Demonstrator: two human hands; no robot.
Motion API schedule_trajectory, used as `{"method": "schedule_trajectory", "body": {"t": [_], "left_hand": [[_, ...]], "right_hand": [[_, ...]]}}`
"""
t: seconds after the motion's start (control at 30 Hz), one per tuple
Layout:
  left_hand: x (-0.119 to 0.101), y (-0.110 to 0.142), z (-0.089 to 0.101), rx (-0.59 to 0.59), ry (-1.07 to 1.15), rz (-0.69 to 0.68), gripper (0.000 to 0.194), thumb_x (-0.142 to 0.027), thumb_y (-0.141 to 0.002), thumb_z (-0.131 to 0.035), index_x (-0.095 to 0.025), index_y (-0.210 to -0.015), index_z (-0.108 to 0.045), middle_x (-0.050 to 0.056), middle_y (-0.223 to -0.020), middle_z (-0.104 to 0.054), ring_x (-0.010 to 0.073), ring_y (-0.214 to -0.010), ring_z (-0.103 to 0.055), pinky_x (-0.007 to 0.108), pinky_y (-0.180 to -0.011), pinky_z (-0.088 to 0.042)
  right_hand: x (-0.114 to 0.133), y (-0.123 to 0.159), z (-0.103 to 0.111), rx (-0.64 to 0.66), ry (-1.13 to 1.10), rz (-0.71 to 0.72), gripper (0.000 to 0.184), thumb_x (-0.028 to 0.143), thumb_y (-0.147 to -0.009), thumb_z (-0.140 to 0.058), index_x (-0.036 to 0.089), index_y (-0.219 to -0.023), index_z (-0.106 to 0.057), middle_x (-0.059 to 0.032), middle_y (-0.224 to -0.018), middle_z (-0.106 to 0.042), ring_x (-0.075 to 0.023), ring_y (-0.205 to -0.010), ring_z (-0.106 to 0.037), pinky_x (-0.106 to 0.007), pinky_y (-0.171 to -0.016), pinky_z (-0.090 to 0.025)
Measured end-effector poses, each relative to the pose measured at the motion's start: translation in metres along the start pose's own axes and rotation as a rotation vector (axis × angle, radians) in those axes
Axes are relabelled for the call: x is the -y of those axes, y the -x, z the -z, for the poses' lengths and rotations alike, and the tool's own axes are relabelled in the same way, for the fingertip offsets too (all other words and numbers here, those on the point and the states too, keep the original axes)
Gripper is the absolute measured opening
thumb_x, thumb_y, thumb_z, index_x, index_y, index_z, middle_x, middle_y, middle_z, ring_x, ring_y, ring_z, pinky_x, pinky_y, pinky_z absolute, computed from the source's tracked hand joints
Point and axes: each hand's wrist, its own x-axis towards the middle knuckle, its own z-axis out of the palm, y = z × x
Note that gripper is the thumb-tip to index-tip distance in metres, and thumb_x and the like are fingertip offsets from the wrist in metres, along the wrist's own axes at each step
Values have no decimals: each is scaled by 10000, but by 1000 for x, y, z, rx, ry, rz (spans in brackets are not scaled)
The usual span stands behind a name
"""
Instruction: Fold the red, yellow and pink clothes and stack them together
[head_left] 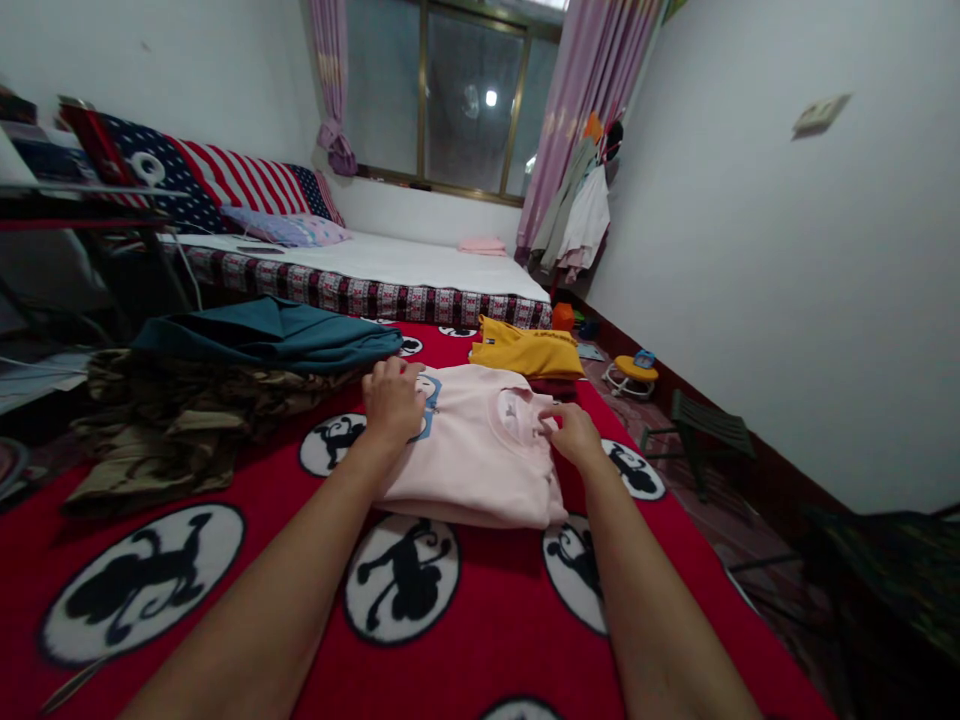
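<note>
A folded pale pink shirt (472, 455) lies on a red blanket (285, 510) printed with black cartoon figures in white circles. My left hand (391, 400) rests on the shirt's far left corner, fingers curled over the cloth. My right hand (571, 432) sits at the shirt's right edge by the collar, its fingers pinching the fabric. Both forearms reach in from the bottom of the view.
A folded yellow garment (529, 350) lies just beyond the pink shirt. To the left are a teal garment (270, 335) and a camouflage heap (172, 420). A second bed (390, 265) stands behind. A small green stool (701, 425) is on the floor at right.
</note>
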Motion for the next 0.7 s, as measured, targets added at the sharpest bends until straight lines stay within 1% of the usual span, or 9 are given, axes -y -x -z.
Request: {"method": "schedule_trajectory", "body": {"t": [0.03,0.1,0.17,0.2,0.27,0.37,0.5,0.6,0.7], "left_hand": [[-12,2,1,13,72,-105,342,-298,-812,-621,-201,-1136,-676,137,-1164,-636,330,-1149,-540,461,-983,-422],[-37,10,-1,134,275,-290,371,-366,-816,-645,-193,-1143,-670,107,-1156,-650,271,-1114,-569,390,-1006,-428],[-60,22,-11,268,409,-429,504,-478,-821,-636,-182,-1228,-624,105,-1217,-632,249,-1139,-562,354,-1026,-421],[-70,30,-17,309,415,-465,589,-518,-813,-634,-184,-1295,-579,111,-1273,-602,258,-1179,-538,365,-1040,-410],[-81,43,-29,341,337,-468,720,-547,-791,-642,-208,-1404,-476,124,-1391,-511,298,-1244,-479,417,-1060,-386],[-85,52,-41,346,206,-398,740,-563,-796,-622,-271,-1446,-421,117,-1460,-427,329,-1261,-449,457,-1049,-383],[-83,50,-42,361,168,-374,745,-618,-802,-589,-329,-1458,-389,113,-1364,-487,315,-1188,-505,427,-972,-442],[-84,48,-41,365,152,-362,748,-617,-804,-586,-335,-1463,-375,117,-1301,-511,322,-1153,-525,422,-930,-463],[-84,49,-42,356,143,-344,794,-584,-800,-610,-335,-1492,-313,118,-1282,-516,325,-1146,-535,409,-907,-471]], "right_hand": [[0,0,0,-4,-13,11,285,239,-770,-707,231,-1054,-732,-100,-1187,-660,-243,-1119,-591,-315,-914,-444],[2,0,2,-19,-34,10,283,243,-750,-717,241,-1032,-742,-88,-1175,-673,-243,-1104,-601,-315,-901,-451],[4,0,5,-17,-61,-8,277,254,-750,-705,233,-1023,-745,-79,-1126,-702,-232,-1049,-630,-303,-865,-463],[5,0,7,-8,-77,-23,274,255,-749,-698,226,-1017,-746,-73,-1089,-717,-223,-1010,-647,-294,-841,-468],[6,0,9,16,-105,-61,277,246,-734,-693,216,-1004,-747,-65,-1019,-739,-213,-948,-668,-278,-795,-471],[7,0,8,45,-136,-102,275,233,-726,-670,207,-986,-752,-76,-974,-747,-221,-933,-675,-275,-766,-468],[11,-1,4,74,-205,-75,255,192,-730,-604,188,-928,-765,-100,-966,-745,-233,-932,-666,-284,-765,-463],[16,-1,2,113,-311,2,282,114,-682,-549,187,-847,-766,-68,-902,-749,-204,-876,-664,-257,-743,-461],[24,0,1,175,-447,80,313,79,-614,-496,169,-778,-746,-27,-790,-732,-175,-764,-654,-232,-675,-467]]}}
